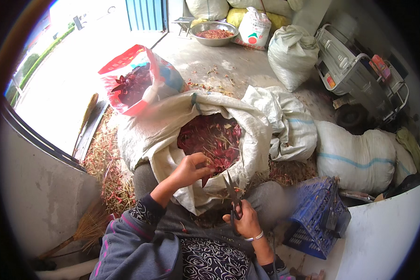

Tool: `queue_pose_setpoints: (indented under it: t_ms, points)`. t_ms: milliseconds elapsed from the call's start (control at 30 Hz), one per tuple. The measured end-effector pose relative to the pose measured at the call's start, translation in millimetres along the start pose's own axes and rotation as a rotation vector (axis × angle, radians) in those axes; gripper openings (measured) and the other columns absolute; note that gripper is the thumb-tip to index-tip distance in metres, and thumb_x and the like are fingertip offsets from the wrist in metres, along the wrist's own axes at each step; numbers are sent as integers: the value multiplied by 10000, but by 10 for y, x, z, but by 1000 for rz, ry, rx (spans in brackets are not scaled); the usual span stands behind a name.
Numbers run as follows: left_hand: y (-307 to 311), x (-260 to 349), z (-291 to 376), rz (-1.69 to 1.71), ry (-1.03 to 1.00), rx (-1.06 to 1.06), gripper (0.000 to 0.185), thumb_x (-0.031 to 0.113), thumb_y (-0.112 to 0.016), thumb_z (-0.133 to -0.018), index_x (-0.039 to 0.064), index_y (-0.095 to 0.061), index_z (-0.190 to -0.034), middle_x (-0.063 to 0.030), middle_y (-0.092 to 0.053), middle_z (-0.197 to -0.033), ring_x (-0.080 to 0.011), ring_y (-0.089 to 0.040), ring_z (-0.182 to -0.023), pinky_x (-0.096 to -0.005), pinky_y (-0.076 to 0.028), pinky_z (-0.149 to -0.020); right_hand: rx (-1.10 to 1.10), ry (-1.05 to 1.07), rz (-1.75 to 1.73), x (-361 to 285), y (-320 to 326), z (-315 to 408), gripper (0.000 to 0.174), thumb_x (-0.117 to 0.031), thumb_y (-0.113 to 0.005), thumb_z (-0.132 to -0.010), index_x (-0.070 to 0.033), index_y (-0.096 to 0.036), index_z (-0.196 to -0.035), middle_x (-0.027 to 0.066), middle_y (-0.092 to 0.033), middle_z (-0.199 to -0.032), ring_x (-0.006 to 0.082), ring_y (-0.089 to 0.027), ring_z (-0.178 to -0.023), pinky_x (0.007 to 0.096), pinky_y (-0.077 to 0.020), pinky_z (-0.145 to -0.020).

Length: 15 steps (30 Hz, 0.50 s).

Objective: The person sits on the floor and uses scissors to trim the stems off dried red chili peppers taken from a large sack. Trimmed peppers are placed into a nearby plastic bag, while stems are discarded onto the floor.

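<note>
My left hand (190, 170) is over the near rim of an open white woven sack (140, 140), its thumb and fingers closed on a small dark red piece, perhaps a dried chili, that hangs below the fingertips. Dark red plant pieces mixed with pale stems (213, 140) fill the sack. In my right hand (245, 218) is a pair of dark metal scissors (232, 192), blades apart and pointing up towards the sack's rim. A red and white plastic bag (168, 75) holding dark red pieces stands behind the sack, at the left.
A metal basin (213, 41) of red pieces stands at the back. White sacks (357, 157) lie at the right, near a blue plastic crate (311, 217). Cut stems (108, 168) cover floor at the left, beside a straw broom (91, 227). A grey three-wheeler (357, 73) is behind.
</note>
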<state>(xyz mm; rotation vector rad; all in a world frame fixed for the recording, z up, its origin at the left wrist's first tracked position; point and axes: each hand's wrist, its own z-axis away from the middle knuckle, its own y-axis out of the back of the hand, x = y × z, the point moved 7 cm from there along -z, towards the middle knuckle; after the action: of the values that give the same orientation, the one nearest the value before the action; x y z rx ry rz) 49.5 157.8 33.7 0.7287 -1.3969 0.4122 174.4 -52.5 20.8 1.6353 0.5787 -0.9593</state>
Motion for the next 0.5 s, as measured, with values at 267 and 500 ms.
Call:
queue_pose_setpoints:
  t_ms: [267,500]
  points:
    - [-310,283,170,-239,-165,-126,185,-33,-674,-712,-22,-653,-896,-82,-537,-753,-177,-613,-655,-302,-490,-568,80,48,332,-227,167,-83,624,-598,-765,-715,-31,-517,-796,84,-506,-645,296,-547,-554,398,-444,-500]
    - [-375,201,271,28,73,-224,240,206,-733,-851,-16,-670,-917,-51,-633,-765,-79,-550,-703,-289,-460,-619,-1,-106,52,-33,105,28,432,-429,-795,-764,-58,-576,-749,59,-590,-553,280,-607,-510,369,-469,-496]
